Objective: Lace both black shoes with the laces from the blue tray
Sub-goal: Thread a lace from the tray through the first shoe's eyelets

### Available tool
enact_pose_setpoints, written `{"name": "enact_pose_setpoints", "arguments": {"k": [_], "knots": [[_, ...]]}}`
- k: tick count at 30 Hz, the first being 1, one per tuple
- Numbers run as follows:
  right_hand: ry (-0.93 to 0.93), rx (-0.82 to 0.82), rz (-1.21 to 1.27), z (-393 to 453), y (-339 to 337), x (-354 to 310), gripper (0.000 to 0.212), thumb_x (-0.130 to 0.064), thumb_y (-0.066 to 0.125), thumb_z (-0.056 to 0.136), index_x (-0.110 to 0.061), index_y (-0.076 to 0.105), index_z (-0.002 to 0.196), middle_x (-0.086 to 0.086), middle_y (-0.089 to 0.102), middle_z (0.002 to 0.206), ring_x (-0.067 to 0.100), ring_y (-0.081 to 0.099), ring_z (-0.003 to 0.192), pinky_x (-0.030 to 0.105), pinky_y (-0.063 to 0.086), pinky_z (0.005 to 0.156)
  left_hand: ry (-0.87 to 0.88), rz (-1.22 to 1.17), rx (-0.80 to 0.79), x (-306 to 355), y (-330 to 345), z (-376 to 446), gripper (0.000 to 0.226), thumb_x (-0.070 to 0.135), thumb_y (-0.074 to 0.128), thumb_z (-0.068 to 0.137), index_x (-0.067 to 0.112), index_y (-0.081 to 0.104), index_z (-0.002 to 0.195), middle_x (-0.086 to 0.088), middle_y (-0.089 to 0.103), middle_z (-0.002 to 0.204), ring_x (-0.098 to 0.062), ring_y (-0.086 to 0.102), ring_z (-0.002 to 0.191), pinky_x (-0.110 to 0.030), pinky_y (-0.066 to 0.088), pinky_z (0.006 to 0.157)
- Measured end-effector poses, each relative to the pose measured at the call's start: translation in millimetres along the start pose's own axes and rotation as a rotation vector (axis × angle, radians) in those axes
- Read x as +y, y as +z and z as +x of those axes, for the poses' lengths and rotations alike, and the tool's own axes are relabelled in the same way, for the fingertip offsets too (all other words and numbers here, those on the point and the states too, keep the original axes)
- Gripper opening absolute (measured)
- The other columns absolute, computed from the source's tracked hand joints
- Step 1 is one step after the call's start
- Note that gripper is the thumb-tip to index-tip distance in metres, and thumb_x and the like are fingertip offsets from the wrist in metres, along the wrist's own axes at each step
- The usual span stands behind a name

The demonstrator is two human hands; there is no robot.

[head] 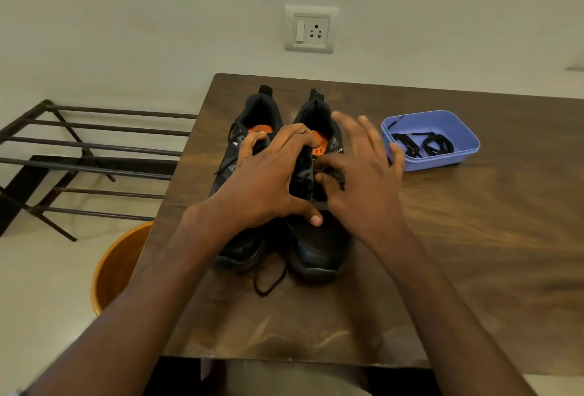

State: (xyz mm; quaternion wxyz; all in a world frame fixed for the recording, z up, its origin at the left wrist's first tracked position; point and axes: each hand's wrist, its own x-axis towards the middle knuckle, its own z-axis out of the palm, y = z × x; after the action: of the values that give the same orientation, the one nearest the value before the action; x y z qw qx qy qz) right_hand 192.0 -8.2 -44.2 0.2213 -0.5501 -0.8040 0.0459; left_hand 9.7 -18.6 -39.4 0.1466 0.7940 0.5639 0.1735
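Two black shoes stand side by side on the wooden table (442, 237), toes toward me: the left shoe (243, 247) and the right shoe (319, 253), both with orange insoles. My left hand (268, 180) lies across both, its fingers curled over the tongues and its thumb on the right shoe's toe. My right hand (360, 174) is blurred, fingers spread, thumb beside the right shoe's eyelets. A loose black lace (268, 285) loops out between the toes. The blue tray (455, 130) to the right holds coiled black laces (423, 144).
An orange bucket (117, 266) stands on the floor at the table's left edge. A dark metal rack (94, 142) is further left. A wall socket (311, 30) sits above the table.
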Motion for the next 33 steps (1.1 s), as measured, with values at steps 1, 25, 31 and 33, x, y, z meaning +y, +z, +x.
{"name": "enact_pose_setpoints", "arguments": {"k": [1,25,31,33], "knots": [[0.013,-0.039,0.010,0,1,-2,0.017,-0.027,0.076,0.087,-0.034,0.078,0.102,-0.012,0.031,0.164,0.019,0.015,0.157,0.065,0.008,0.120,0.000,0.000,-0.001,0,0,0,0.114,0.070,0.084,0.059,0.036,0.028,0.153,0.016,0.020,0.164,-0.007,0.020,0.150,-0.038,-0.012,0.121],[0.210,0.426,0.279,3,-4,15,0.006,-0.027,0.070,0.087,-0.030,0.075,0.085,-0.010,0.062,0.127,0.006,0.057,0.113,0.061,0.040,0.109,0.002,-0.007,0.006,-1,2,3,0.109,0.068,0.087,0.058,0.041,0.031,0.148,0.020,0.021,0.162,0.008,0.012,0.133,-0.039,-0.008,0.124],[0.074,0.366,0.142,4,-12,19,0.040,-0.021,0.072,0.082,-0.024,0.069,0.122,-0.001,0.039,0.158,0.019,0.037,0.145,0.060,0.038,0.109,0.000,-0.006,0.009,-2,2,3,0.112,0.068,0.088,0.058,0.040,0.031,0.149,0.019,0.020,0.163,0.007,0.013,0.133,-0.036,-0.008,0.122],[-0.026,0.125,0.104,1,-4,10,0.033,-0.026,0.076,0.084,-0.032,0.072,0.115,-0.009,0.027,0.166,0.019,0.017,0.156,0.062,0.025,0.118,0.006,-0.012,0.015,-2,3,2,0.110,0.068,0.087,0.058,0.041,0.030,0.148,0.020,0.021,0.162,0.010,0.012,0.132,-0.038,-0.007,0.123]]}}
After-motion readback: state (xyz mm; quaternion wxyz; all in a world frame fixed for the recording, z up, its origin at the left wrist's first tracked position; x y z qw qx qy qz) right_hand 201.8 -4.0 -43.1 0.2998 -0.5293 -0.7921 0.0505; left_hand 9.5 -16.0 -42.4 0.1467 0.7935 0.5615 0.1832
